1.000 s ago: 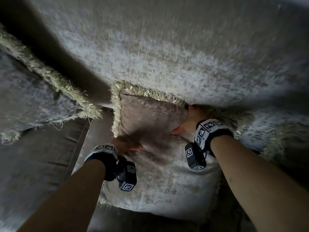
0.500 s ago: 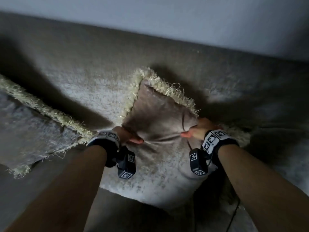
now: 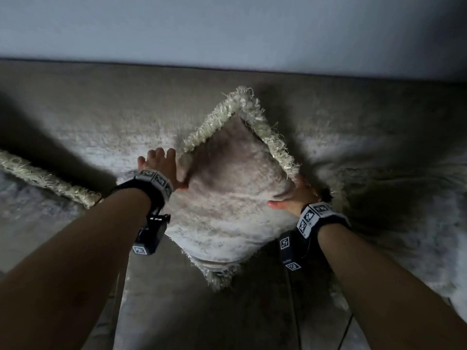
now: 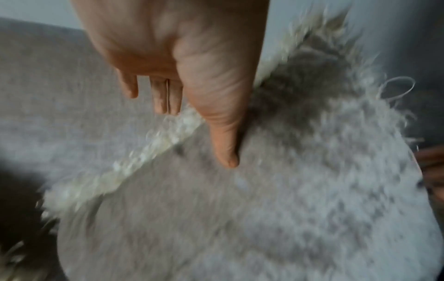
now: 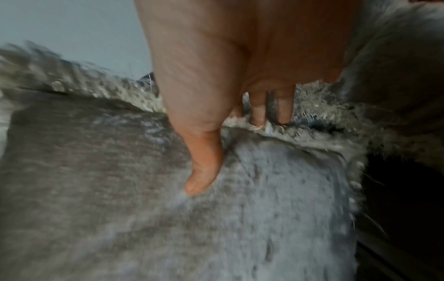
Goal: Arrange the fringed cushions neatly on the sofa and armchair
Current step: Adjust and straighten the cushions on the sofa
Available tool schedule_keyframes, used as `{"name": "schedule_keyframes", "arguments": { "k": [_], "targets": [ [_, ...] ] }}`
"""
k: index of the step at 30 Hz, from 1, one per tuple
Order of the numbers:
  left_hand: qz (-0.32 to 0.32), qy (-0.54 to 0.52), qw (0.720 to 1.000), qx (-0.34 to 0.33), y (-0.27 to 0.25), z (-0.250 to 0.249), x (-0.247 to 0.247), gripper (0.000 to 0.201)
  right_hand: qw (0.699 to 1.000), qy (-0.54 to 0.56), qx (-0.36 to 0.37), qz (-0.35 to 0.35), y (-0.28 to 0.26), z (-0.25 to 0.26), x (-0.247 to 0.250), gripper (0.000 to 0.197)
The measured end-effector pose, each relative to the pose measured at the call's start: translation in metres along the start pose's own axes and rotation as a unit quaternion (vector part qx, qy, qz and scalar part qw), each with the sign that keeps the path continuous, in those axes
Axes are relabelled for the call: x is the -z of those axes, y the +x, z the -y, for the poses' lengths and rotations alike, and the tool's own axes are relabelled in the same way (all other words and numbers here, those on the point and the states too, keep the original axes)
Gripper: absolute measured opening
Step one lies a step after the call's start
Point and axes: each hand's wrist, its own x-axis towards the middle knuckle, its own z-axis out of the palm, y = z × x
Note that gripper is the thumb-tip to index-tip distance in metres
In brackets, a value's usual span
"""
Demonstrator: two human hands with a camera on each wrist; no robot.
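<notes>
Cushion (image 3: 227,198) stands on 1 corner like a diamond against the sofa back (image 3: 101,117), fringe up top. Left hand (image 3: 161,168) flat on its left edge, fingers straight. Right hand (image 3: 293,200) grips the right edge, thumb in front, fingers tucked behind.

A plush, velvety cloth cushion (image 3: 227,198) edged with rough, shaggy cream fringe (image 3: 265,132); behind it, a sofa back (image 3: 101,117) in soft matt pile fabric.

dim, soft light | heavy shadows | wrist views motion-blurred
</notes>
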Motion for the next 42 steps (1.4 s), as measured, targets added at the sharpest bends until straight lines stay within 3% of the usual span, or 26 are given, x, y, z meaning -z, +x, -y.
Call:
{"name": "schedule_keyframes", "arguments": {
  "k": [5,11,13,17,20,25,28,30,34,35,38,42],
  "targets": [
    [0.041,-0.066,0.996,0.049,-0.002,0.017,-0.022,0.102,0.995,-0.026,0.007,-0.092,0.005,0.005,-0.011,0.139],
    [0.049,-0.064,0.996,0.03,-0.011,0.011,-0.006,0.095,0.995,-0.033,0.009,-0.09,-0.013,0.019,-0.007,0.148],
    [0.045,-0.058,0.997,0.018,-0.016,0.01,0.01,0.088,0.997,-0.015,-0.002,-0.082,-0.031,0.022,0.001,0.148],
    [0.025,-0.072,0.997,-0.016,-0.036,0.004,0.045,0.086,0.995,-0.046,-0.021,-0.09,-0.072,0.019,0.025,0.118],
    [0.014,-0.099,0.994,-0.048,-0.065,0.003,0.066,0.088,0.989,-0.054,-0.026,-0.138,-0.114,0.015,0.034,0.121],
    [-0.005,-0.113,0.988,-0.101,-0.109,-0.007,0.1,0.086,0.989,-0.042,-0.018,-0.141,-0.182,0.005,0.043,0.135],
    [-0.036,-0.117,0.983,-0.139,-0.133,-0.028,0.13,0.08,0.988,-0.032,-0.015,-0.15,-0.204,-0.023,0.059,0.132],
    [-0.055,-0.133,0.977,-0.156,-0.146,-0.046,0.148,0.078,0.984,-0.01,-0.014,-0.177,-0.228,-0.035,0.076,0.118],
    [-0.066,-0.171,0.965,-0.186,-0.173,-0.104,0.163,0.07,0.984,0.025,-0.003,-0.176,-0.253,-0.08,0.118,0.048],
    [-0.068,-0.172,0.963,-0.196,-0.178,-0.125,0.16,0.069,0.983,0.031,-0.011,-0.182,-0.251,-0.097,0.131,0.048],
    [-0.057,-0.171,0.962,-0.204,-0.184,-0.192,0.147,0.07,0.982,0.013,-0.035,-0.186,-0.231,-0.146,0.169,0.075],
    [-0.016,-0.183,0.97,-0.16,-0.186,-0.288,0.113,0.067,0.983,-0.054,-0.073,-0.157,-0.172,-0.216,0.219,0.11]
  ]
}}
